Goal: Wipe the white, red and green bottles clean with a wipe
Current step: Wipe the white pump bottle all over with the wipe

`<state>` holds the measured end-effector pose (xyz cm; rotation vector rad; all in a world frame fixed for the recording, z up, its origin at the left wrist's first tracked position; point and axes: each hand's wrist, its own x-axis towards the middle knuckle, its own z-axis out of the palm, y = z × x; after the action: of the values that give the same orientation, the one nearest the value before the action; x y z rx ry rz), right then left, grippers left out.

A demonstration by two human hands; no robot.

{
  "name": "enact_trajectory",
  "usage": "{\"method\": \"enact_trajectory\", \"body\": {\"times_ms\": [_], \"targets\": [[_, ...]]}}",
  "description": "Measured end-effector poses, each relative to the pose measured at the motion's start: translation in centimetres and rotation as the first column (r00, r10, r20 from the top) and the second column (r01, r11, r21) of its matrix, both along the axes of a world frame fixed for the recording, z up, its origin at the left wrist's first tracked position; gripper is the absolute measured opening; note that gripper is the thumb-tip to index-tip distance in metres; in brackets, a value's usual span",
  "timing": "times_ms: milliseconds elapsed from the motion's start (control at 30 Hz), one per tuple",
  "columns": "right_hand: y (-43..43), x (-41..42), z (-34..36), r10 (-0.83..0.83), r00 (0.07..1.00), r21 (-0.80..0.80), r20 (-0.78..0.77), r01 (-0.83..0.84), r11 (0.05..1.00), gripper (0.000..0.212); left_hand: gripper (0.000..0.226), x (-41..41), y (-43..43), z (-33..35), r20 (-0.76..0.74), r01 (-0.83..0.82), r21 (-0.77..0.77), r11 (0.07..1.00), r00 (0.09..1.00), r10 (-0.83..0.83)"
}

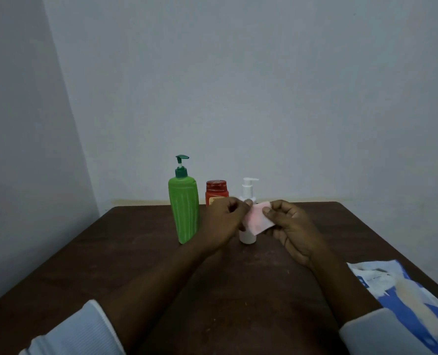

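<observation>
- White plastic pump bottle (247,235): it stands upright on the dark brown wooden desk (141,252) at about the centre, its body mostly hidden behind the hands and the wipe; only the pump head and the base show.
- Pale pink, thin rectangular wipe (259,219): it is held in front of the white bottle's body, stretched between both hands.
- Left hand (225,221): curled in at 9 o'clock of the white bottle, fingers closed near the bottle's shoulder and the wipe's left edge; whether it grips the bottle, the wipe or both cannot be told.
- Right hand (293,230): at 3 o'clock of the white bottle, thumb and fingertips pinched shut on the wipe's right edge.
- Red plastic jar-shaped bottle with a red cap (216,192): it stands at 10 o'clock of the white bottle, partly behind the left hand.
- Tall green ribbed plastic pump bottle (184,211): it stands at 9 o'clock, just beside the left hand.
- Blue and white soft wipe packet (417,298): it lies at 4 o'clock, at the desk's right edge.
- Open room: bare desk at 7 and 8 o'clock and at 2 o'clock; the desk's far edge runs close to the wall behind the bottles.
- Count: three bottles, one wipe, one packet, two hands, two pale sleeves.
</observation>
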<state>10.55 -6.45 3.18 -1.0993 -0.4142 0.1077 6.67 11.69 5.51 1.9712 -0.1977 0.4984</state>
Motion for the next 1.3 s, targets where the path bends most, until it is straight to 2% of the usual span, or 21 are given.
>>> {"method": "enact_trajectory", "body": {"times_ms": [67, 133, 233, 333, 467, 567, 667, 733, 833, 900, 967, 1033, 1133, 1167, 1300], "targets": [[-0.3, 0.4, -0.1, -0.056, 0.998, -0.012, -0.024, 0.056, 0.998, 0.014, 0.025, 1.0, -0.2, 1.3, 0.145, -0.177, 0.08, 0.981, 0.976, 0.165], [-0.6, 0.8, -0.2, -0.153, 0.987, -0.055, -0.041, 0.15, 0.987, 0.012, 0.042, 2.3, -0.2, 2.8, 0.243, -0.244, 0.155, 0.957, 0.949, 0.202], [-0.9, 1.2, -0.5, -0.301, 0.951, -0.106, -0.066, 0.293, 0.95, 0.01, 0.071, 4.5, -0.6, 4.2, 0.211, -0.21, 0.38, 0.901, 0.968, 0.136], [-1.1, 1.6, -1.2, -0.429, 0.893, -0.177, -0.137, 0.404, 0.897, 0.018, 0.085, 6.1, -1.0, 4.0, 0.134, -0.152, 0.432, 0.889, 0.986, 0.104], [-1.9, 2.4, -1.3, -0.508, 0.839, -0.215, -0.194, 0.469, 0.856, 0.006, 0.072, 6.4, -1.4, 3.5, 0.164, -0.168, 0.391, 0.905, 0.98, 0.111], [-2.1, 3.0, -0.9, -0.566, 0.803, -0.284, -0.188, 0.507, 0.814, 0.02, 0.064, 5.2, -1.2, 3.7, 0.152, -0.116, 0.306, 0.945, 0.986, 0.071], [-2.0, 2.9, -0.8, -0.63, 0.772, -0.389, -0.079, 0.558, 0.733, 0.028, 0.035, 2.5, 0.2, 2.5, 0.151, -0.073, 0.136, 0.988, 0.987, 0.052], [-2.0, 2.2, -0.4, -0.638, 0.765, -0.442, 0.086, 0.603, 0.664, 0.027, 0.021, 0.1, 1.9, 0.8, 0.158, -0.094, -0.003, 0.996, 0.983, 0.093], [-1.8, 0.8, 0.8, -0.525, 0.765, -0.428, 0.374, 0.644, 0.634, 0.017, 0.02, -2.7, 4.5, -1.7, 0.048, -0.071, -0.312, 0.947, 0.995, 0.09], [-1.0, -0.6, 1.7, -0.423, 0.745, -0.416, 0.515, 0.649, 0.636, 0.017, 0.024, -3.9, 5.8, -2.9, -0.083, -0.044, -0.605, 0.795, 0.997, -0.008], [0.1, -2.2, 2.1, -0.291, 0.684, -0.435, 0.669, 0.677, 0.593, 0.021, 0.018, -4.6, 7.1, -3.6, -0.163, -0.056, -0.791, 0.609, 0.979, -0.122], [1.3, -3.7, 2.1, -0.102, 0.581, -0.468, 0.807, 0.736, 0.489, 0.023, 0.019, -5.2, 8.6, -4.3, -0.189, -0.048, -0.838, 0.543, 0.96, -0.208], [3.0, -5.3, 1.7, 0.13, 0.468, -0.477, 0.874, 0.775, 0.414, 0.021, 0.042, -6.6, 10.6, -5.6, -0.179, 0.008, -0.835, 0.55, 0.941, -0.286], [3.5, -5.6, 1.5, 0.177, 0.451, -0.482, 0.875, 0.779, 0.4, 0.022, 0.045, -7.0, 11.1, -6.1, -0.183, 0.02, -0.833, 0.554, 0.933, -0.309], [5.2, -5.6, 1.0, 0.243, 0.485, -0.543, 0.84, 0.762, 0.354, 0.027, 0.042, -7.0, 12.0, -6.5, -0.218, 0.067, -0.785, 0.616, 0.9, -0.376]]}}
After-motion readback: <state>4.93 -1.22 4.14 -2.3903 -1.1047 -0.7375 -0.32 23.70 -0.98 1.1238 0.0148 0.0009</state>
